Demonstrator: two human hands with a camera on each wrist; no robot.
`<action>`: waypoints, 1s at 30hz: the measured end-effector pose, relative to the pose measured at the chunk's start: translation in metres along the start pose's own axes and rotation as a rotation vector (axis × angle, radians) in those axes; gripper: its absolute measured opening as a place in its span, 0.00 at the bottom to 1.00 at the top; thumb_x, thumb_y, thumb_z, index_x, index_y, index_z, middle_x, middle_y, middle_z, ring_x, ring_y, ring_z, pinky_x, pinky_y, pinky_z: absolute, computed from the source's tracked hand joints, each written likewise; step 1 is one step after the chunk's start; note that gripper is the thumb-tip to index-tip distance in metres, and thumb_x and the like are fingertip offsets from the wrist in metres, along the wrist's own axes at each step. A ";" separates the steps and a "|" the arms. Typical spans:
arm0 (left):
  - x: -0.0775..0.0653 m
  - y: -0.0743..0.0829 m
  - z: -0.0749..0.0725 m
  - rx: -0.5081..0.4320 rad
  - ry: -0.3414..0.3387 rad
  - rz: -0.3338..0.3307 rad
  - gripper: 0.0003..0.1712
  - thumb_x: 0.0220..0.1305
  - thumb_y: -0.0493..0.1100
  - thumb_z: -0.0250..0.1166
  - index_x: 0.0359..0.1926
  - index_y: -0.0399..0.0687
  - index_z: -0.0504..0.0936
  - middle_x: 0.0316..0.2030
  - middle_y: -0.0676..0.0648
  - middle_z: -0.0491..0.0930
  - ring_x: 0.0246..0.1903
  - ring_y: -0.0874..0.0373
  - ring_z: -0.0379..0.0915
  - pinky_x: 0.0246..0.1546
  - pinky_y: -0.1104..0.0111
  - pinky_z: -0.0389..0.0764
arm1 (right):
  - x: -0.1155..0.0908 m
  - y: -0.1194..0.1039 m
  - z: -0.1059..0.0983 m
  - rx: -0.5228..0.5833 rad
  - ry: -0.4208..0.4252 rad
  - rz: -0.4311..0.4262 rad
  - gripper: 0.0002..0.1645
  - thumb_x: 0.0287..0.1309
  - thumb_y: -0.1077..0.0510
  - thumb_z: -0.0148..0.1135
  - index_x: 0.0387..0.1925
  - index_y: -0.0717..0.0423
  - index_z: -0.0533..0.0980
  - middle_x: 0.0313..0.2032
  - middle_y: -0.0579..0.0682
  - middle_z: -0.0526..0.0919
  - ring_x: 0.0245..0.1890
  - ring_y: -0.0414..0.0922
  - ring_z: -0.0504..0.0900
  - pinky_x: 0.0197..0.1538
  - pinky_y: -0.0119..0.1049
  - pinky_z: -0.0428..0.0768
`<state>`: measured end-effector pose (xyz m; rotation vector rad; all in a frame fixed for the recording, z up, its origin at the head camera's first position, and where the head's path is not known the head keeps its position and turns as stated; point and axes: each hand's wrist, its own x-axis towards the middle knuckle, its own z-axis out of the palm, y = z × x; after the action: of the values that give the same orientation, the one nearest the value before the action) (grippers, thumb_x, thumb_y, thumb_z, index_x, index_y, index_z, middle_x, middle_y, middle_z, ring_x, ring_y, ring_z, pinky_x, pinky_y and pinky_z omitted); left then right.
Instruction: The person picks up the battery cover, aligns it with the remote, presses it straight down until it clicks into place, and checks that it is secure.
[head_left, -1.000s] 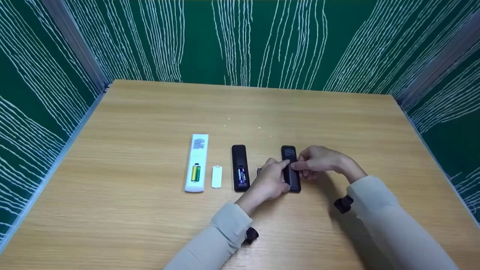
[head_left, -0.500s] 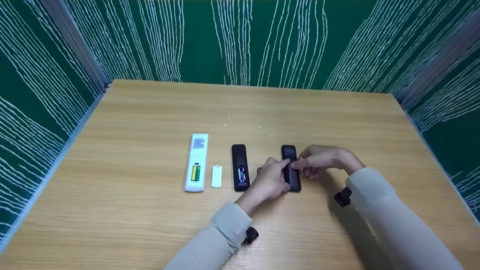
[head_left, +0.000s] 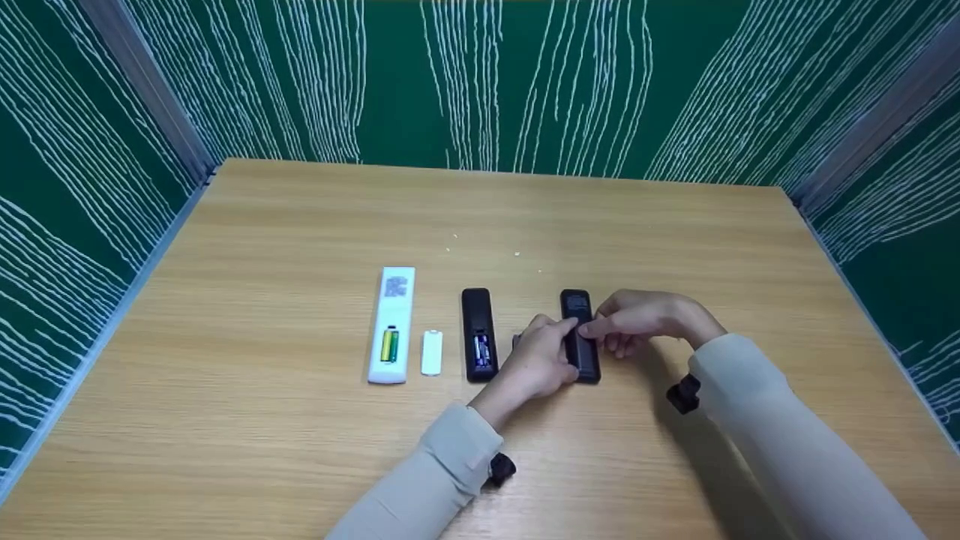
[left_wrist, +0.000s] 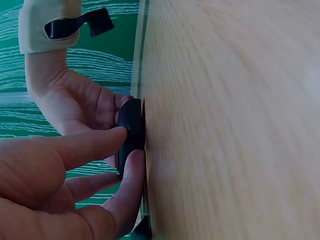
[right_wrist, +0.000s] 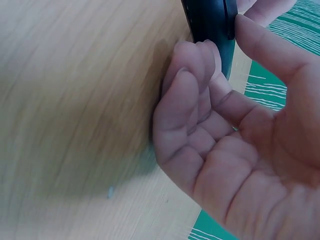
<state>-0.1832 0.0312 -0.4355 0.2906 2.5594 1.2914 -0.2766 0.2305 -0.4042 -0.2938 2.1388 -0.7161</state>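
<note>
A black remote control (head_left: 575, 304) lies face down on the table, the rightmost of three remotes. My left hand (head_left: 536, 360) grips it from the left; the left wrist view shows thumb and fingers on both sides of the remote's end (left_wrist: 131, 120). From the right, my right hand (head_left: 637, 322) holds its edge, thumb on the back and the other fingers curled beside it. In the right wrist view that thumb touches a thin dark panel edge on the remote (right_wrist: 212, 22). The middle of the remote's back is partly covered by my hands.
Left of my hands lie a black remote (head_left: 478, 311) and a white remote (head_left: 394, 307), their battery bays uncovered with batteries inside. A white battery cover (head_left: 431, 352) lies between them. A small dark piece (head_left: 516, 341) peeks out beside my left hand. Tiny white crumbs dot the table.
My right forearm and wrist have shifted slightly forward and to the left. Both hands stay on the same remote, which lies in the same place.
</note>
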 end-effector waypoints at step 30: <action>0.000 0.001 0.000 -0.017 -0.016 -0.026 0.47 0.57 0.27 0.75 0.78 0.43 0.70 0.61 0.44 0.72 0.53 0.55 0.69 0.62 0.68 0.73 | 0.001 -0.003 0.001 -0.024 0.004 0.016 0.21 0.72 0.44 0.63 0.36 0.59 0.80 0.29 0.47 0.81 0.29 0.41 0.82 0.36 0.32 0.82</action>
<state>-0.1835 0.0323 -0.4345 0.2627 2.5290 1.2959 -0.2761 0.2274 -0.4035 -0.2876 2.1529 -0.6826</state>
